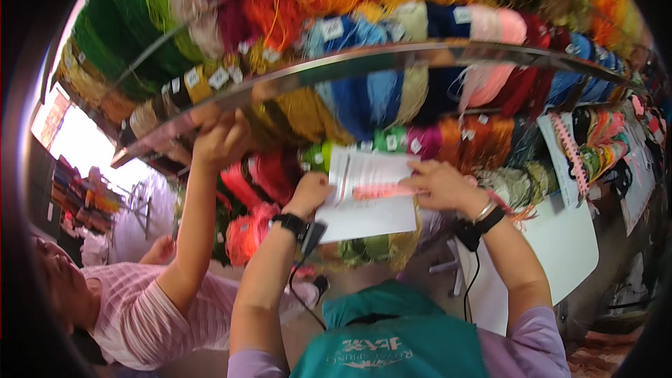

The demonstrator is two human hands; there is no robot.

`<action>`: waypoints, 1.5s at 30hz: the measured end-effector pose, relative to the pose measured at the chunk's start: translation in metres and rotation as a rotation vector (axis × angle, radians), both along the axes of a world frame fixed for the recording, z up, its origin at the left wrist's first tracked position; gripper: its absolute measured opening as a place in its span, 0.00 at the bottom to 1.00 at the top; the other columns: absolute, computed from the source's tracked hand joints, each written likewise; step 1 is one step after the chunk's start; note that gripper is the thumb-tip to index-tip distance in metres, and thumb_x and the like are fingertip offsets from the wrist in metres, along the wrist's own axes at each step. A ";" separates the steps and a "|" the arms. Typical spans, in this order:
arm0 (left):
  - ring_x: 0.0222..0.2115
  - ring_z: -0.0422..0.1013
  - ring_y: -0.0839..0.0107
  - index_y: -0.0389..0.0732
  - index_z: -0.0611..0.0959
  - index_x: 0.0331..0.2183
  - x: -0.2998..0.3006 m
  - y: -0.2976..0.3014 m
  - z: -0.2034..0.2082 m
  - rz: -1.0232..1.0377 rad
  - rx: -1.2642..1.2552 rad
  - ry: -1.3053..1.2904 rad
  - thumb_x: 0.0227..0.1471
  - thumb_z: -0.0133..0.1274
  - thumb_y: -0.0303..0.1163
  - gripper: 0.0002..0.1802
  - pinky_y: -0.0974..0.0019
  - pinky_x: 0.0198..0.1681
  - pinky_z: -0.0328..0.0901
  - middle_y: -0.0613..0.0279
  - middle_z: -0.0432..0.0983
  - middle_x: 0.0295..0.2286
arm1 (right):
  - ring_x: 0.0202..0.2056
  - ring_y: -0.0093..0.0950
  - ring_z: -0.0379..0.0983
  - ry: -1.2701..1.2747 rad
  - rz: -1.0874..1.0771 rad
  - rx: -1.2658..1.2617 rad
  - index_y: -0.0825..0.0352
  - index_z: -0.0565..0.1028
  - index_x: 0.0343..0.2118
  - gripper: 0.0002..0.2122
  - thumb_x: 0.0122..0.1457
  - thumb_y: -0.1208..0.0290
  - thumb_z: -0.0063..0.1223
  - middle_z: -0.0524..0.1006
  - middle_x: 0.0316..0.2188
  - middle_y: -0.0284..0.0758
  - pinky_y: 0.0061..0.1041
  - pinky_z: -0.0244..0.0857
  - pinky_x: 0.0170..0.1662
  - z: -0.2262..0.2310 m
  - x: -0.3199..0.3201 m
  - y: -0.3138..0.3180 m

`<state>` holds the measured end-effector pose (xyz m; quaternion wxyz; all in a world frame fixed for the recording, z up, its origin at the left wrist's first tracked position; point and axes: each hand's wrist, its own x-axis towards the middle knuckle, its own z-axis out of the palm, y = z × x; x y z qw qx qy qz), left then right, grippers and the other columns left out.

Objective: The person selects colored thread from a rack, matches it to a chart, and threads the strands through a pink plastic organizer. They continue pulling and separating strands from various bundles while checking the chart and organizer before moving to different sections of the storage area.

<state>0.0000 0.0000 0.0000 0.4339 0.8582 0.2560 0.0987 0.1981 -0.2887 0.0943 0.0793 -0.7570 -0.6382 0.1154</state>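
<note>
A white printed sheet of paper is held up in front of me, before the shelves of yarn. My left hand is closed on its left edge, with the fingers curled. At the right edge, my right hand pinches the end of a pink strip that lies across the sheet; whether it is thread or ribbon I cannot tell. My right fingertips also overlap the paper. Behind the sheet hang pink-red skeins and orange skeins, partly hidden.
A metal shelf rail curves across above my hands, with labelled skeins hanging around it. On the left, another person's hand reaches up to the rail. A white table stands to the right; sample cards hang beyond it.
</note>
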 end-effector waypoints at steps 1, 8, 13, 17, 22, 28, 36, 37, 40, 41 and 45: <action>0.18 0.69 0.75 0.34 0.78 0.19 -0.010 0.000 0.005 -0.012 -0.080 0.045 0.40 0.57 0.26 0.06 0.66 0.21 0.63 0.63 0.73 0.17 | 0.54 0.43 0.64 0.001 0.001 0.047 0.52 0.72 0.50 0.23 0.47 0.62 0.55 0.65 0.56 0.44 0.41 0.62 0.53 -0.006 -0.008 -0.001; 0.18 0.65 0.80 0.35 0.75 0.27 -0.014 -0.039 0.055 0.114 -0.476 -0.022 0.49 0.52 0.21 0.02 0.73 0.19 0.60 0.68 0.71 0.19 | 0.46 0.38 0.72 0.254 -0.074 0.143 0.58 0.74 0.48 0.18 0.52 0.68 0.54 0.77 0.42 0.40 0.34 0.65 0.49 -0.025 -0.010 -0.029; 0.21 0.64 0.83 0.35 0.75 0.30 -0.002 -0.043 0.058 0.096 -0.404 -0.106 0.51 0.49 0.20 0.01 0.76 0.23 0.59 0.69 0.71 0.21 | 0.41 0.37 0.75 0.709 -0.096 0.271 0.64 0.77 0.41 0.13 0.53 0.71 0.50 0.78 0.39 0.43 0.32 0.66 0.46 -0.012 0.023 -0.028; 0.24 0.66 0.83 0.35 0.74 0.32 0.001 -0.036 0.041 0.081 -0.336 -0.175 0.54 0.48 0.20 0.02 0.78 0.28 0.61 0.69 0.73 0.24 | 0.42 0.41 0.73 0.373 -0.351 0.156 0.68 0.77 0.40 0.15 0.51 0.66 0.50 0.77 0.37 0.45 0.34 0.66 0.46 -0.012 0.054 -0.013; 0.23 0.65 0.84 0.36 0.74 0.31 -0.001 -0.040 0.039 0.101 -0.397 -0.191 0.54 0.48 0.21 0.01 0.78 0.27 0.61 0.70 0.71 0.24 | 0.40 0.43 0.73 0.281 -0.090 -0.186 0.68 0.74 0.42 0.20 0.45 0.64 0.53 0.76 0.36 0.48 0.37 0.66 0.41 -0.032 0.054 0.028; 0.23 0.65 0.83 0.37 0.74 0.30 -0.009 -0.053 0.042 0.100 -0.452 -0.223 0.53 0.49 0.22 0.00 0.78 0.27 0.61 0.71 0.71 0.24 | 0.43 0.43 0.71 0.335 -0.066 -0.283 0.66 0.69 0.50 0.29 0.40 0.64 0.59 0.74 0.40 0.48 0.35 0.65 0.44 -0.054 0.062 0.031; 0.23 0.67 0.81 0.34 0.75 0.31 -0.005 -0.053 0.043 0.187 -0.528 -0.287 0.52 0.50 0.22 0.02 0.75 0.26 0.62 0.67 0.73 0.23 | 0.36 0.46 0.72 -0.051 -0.160 0.349 0.68 0.70 0.40 0.28 0.41 0.52 0.61 0.74 0.33 0.46 0.40 0.66 0.39 0.067 0.032 -0.023; 0.23 0.67 0.81 0.34 0.75 0.31 0.002 -0.053 0.039 0.183 -0.526 -0.298 0.52 0.50 0.22 0.02 0.75 0.26 0.62 0.67 0.73 0.23 | 0.36 0.46 0.72 -0.061 -0.159 0.354 0.68 0.70 0.40 0.28 0.41 0.52 0.61 0.74 0.33 0.46 0.40 0.66 0.39 0.066 0.033 -0.028; 0.23 0.68 0.79 0.33 0.77 0.30 0.030 -0.049 0.027 0.127 -0.454 -0.235 0.51 0.51 0.22 0.02 0.74 0.26 0.62 0.66 0.73 0.23 | 0.30 0.50 0.74 0.091 -0.514 0.307 0.71 0.67 0.36 0.30 0.44 0.46 0.60 0.76 0.25 0.49 0.41 0.68 0.34 0.054 0.027 -0.036; 0.23 0.68 0.79 0.33 0.78 0.30 0.040 -0.055 0.027 0.144 -0.419 -0.217 0.50 0.52 0.23 0.03 0.74 0.26 0.62 0.66 0.74 0.23 | 0.30 0.50 0.75 0.064 -0.612 0.177 0.72 0.67 0.37 0.32 0.43 0.43 0.59 0.76 0.26 0.51 0.41 0.68 0.35 0.044 0.022 -0.036; 0.23 0.69 0.80 0.33 0.78 0.31 0.054 -0.060 0.019 0.068 -0.341 -0.184 0.51 0.53 0.24 0.05 0.75 0.27 0.63 0.66 0.75 0.24 | 0.30 0.47 0.76 0.003 -0.704 0.139 0.72 0.67 0.38 0.34 0.44 0.40 0.57 0.77 0.26 0.52 0.41 0.68 0.35 0.031 0.000 -0.028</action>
